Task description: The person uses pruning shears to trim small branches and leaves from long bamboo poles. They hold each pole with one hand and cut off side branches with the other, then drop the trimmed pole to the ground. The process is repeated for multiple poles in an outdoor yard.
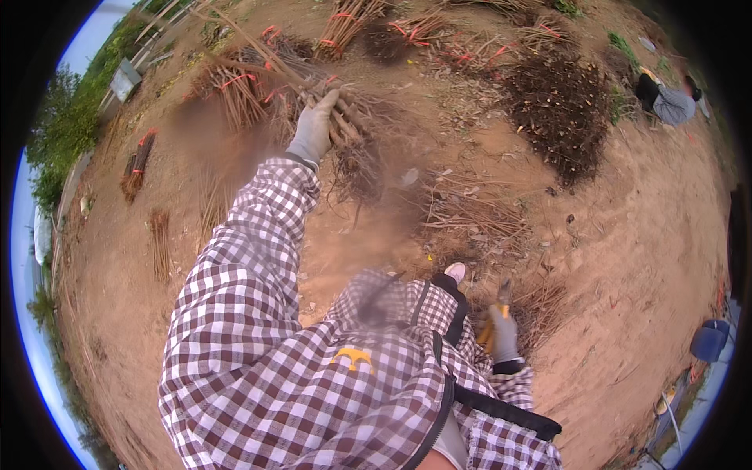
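Note:
My left hand (313,130), in a grey-white work glove, grips a bunch of bare-root saplings (345,122) held out at arm's length. Their thin stems run up and to the left, and the tangled roots (359,167) hang to the right below the glove. Low beside my right leg, my gloved right hand (504,335) holds pruning shears (504,292) with yellow handles and a metal blade pointing away from me. Whether the blades are apart is too small to tell. Loose twigs and roots (540,308) lie on the soil next to the shears.
Bundles of saplings tied with red tape (238,88) lie ahead on the left, with another bundle (346,26) farther off. A dark root heap (558,111) is at the right. Loose stems (479,208) lie before my foot. A person (672,103) crouches far right; a blue barrel (709,341) stands below.

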A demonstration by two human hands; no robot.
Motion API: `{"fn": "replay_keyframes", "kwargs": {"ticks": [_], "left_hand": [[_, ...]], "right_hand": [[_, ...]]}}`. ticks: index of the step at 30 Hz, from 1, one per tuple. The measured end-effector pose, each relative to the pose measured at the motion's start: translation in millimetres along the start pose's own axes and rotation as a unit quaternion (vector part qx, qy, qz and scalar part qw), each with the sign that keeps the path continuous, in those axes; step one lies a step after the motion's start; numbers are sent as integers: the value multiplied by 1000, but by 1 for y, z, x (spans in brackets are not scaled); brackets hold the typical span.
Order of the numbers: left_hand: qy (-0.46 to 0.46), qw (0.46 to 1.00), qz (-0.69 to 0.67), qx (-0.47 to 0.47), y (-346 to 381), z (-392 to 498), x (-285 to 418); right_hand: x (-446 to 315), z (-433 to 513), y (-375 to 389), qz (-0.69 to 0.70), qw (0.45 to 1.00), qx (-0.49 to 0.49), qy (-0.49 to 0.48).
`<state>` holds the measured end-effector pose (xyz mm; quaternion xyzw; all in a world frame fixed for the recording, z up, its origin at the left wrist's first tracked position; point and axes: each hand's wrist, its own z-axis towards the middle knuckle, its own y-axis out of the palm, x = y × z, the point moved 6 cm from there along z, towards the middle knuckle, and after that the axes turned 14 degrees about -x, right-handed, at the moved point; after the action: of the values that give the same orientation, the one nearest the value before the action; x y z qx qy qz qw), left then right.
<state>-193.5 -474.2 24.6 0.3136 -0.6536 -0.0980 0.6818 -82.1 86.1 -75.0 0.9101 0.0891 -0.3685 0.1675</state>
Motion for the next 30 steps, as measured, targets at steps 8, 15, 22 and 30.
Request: {"fn": "replay_keyframes", "kwargs": {"ticks": [8, 15, 22, 30], "left_hand": [[29, 982, -110, -149, 87, 4, 4], [-2, 957, -59, -285, 149, -9, 2], [-13, 926, 71, -371, 192, -34, -11], [-66, 944, 159, -282, 164, -29, -28]], "right_hand": [[15, -29, 67, -105, 987, -104, 62], [-182, -18, 125, -298, 910, -251, -144], [-213, 21, 154, -452, 832, -312, -77], [-201, 52, 132, -573, 790, -218, -19]]}}
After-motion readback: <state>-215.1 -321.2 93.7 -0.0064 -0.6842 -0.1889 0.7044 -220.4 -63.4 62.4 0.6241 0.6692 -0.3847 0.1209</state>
